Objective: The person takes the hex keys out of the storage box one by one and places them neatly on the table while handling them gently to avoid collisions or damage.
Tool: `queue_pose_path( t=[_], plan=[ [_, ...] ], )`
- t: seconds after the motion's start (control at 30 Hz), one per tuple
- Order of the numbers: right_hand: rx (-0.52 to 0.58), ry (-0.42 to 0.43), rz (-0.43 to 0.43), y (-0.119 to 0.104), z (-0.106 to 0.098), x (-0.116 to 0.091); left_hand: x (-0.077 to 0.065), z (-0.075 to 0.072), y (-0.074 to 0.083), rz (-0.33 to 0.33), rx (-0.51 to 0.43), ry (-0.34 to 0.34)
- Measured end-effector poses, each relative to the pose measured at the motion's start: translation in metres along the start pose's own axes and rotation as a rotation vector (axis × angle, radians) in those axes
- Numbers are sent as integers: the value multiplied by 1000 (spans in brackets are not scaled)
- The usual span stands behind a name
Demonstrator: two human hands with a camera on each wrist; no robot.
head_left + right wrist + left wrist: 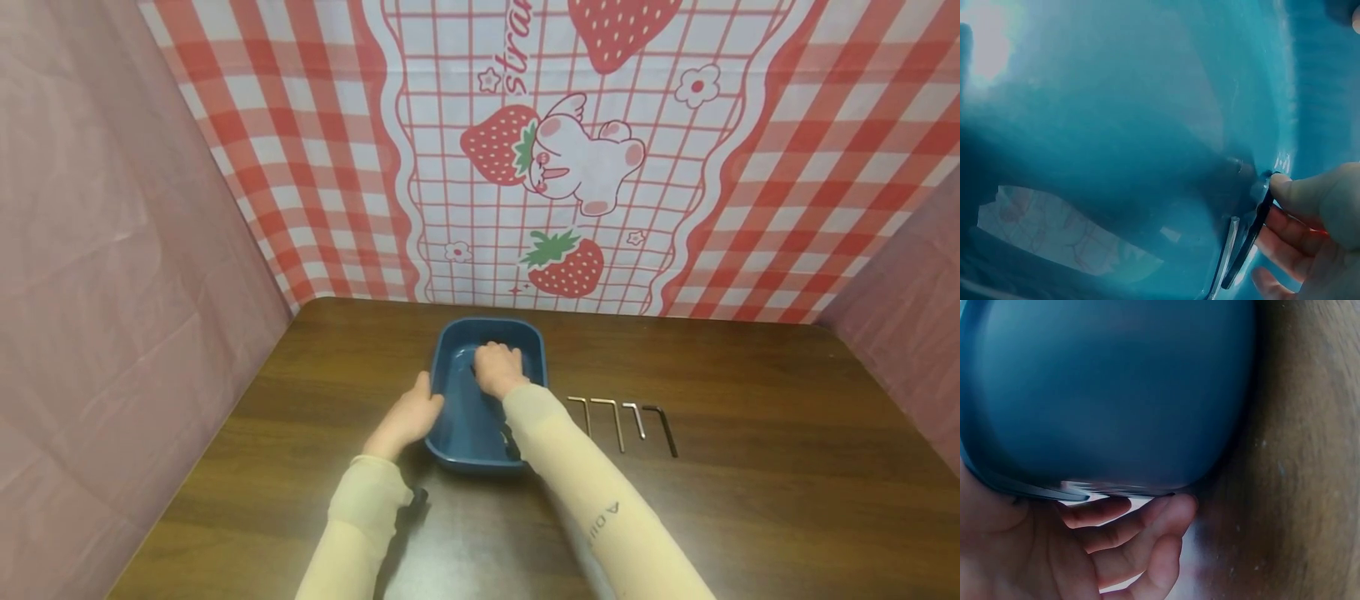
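Note:
A deep blue plastic bin stands on the table in front of me. My left hand grips its left side, with the thumb at the rim and the fingers along the outer wall. Down inside the bin, my right hand pinches a black hex key between thumb and fingers. Close beside it in the bin lies a silver hex key. The head view mostly hides both keys behind my right hand.
Several L-shaped hex keys lie in a row right of the bin: two brassy ones, a short silver hex key and a black hex key. A strawberry-print cloth hangs behind the wooden table.

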State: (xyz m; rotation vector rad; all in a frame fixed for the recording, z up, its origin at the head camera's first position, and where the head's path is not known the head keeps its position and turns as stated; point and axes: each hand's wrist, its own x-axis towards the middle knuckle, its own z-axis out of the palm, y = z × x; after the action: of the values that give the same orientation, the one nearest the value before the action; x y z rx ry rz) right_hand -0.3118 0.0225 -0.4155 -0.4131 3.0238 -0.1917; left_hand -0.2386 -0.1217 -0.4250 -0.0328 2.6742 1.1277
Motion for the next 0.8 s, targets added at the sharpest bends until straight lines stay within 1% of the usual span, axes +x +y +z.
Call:
queue_pose_path(
  t=[0.33, 0.5, 0.8],
  plan=[
    [-10, -18, -26, -1, -2, 0, 0, -1, 1, 5, -3, -2],
    [-4, -29, -22, -1, -2, 2, -1, -1, 1, 8, -6, 0],
    [14, -19, -26, -2, -3, 3, 0, 0, 0, -1, -5, -6]
  ],
)
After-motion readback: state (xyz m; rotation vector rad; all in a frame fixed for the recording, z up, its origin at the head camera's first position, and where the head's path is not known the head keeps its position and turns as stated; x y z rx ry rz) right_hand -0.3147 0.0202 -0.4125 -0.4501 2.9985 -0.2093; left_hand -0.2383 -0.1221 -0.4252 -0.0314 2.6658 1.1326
